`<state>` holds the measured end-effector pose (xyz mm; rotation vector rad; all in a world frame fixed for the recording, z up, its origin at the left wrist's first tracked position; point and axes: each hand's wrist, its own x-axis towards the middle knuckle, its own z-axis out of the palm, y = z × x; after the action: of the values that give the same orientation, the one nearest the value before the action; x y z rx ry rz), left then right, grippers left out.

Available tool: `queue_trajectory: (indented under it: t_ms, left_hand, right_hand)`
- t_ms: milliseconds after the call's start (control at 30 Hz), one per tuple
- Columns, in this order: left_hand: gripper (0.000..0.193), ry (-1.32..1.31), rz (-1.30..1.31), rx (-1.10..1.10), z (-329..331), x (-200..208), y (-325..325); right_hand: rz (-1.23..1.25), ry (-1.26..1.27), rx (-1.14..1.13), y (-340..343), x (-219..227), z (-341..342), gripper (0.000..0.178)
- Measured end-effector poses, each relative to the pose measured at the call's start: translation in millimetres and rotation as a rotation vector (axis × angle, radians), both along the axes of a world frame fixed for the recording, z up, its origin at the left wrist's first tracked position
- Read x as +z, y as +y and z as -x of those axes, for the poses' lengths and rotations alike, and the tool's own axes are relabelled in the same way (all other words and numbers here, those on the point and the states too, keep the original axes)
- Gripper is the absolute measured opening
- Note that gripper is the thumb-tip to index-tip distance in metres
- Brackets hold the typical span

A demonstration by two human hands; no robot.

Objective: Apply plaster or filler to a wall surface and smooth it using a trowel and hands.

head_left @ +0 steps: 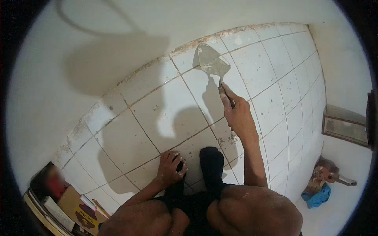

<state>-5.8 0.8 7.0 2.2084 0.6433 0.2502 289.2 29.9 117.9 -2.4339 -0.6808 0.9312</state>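
Note:
My right hand [239, 116] is closed around the handle of a trowel [212, 59], its arm reaching forward. Grey smears of mortar cover the blade, which hovers over the white floor tiles [240, 74] close to the wall's foot. My left hand [171, 169] is low, beside my dark-covered left foot [175, 189], fingers spread and dusted with pale residue. It appears to rest on that foot; nothing is seen held in it. My right foot [211, 161] stands flat on the tiles, also dark-covered.
Ahead, a rough strip of broken mortar [177, 51] runs along the wall's base. Crumbs [228, 139] lie by my right foot. A cardboard box [76, 210] and other items stand lower left. At right are a framed panel [344, 130], a small guitar [327, 174] and blue cloth [318, 196].

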Motion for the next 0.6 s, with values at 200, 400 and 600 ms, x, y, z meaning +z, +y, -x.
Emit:
queue_trajectory:
  t_ms: [200,400,600]
  left_hand:
    - [0.028,-0.023,-0.052,-0.019,-2.9,0.8,7.2]
    - [0.028,-0.037,-0.011,-0.009,-0.1,-8.6,4.6]
    - [0.033,-0.010,-0.045,-0.041,2.8,-8.7,1.0]
  right_hand:
    - [-0.089,-0.073,0.027,-14.9,-5.7,-0.4,0.038]
    - [-0.207,-0.210,0.041,-31.6,-30.7,-6.3,0.038]
    - [-0.133,-0.152,0.002,-18.4,-32.4,-19.5,0.039]
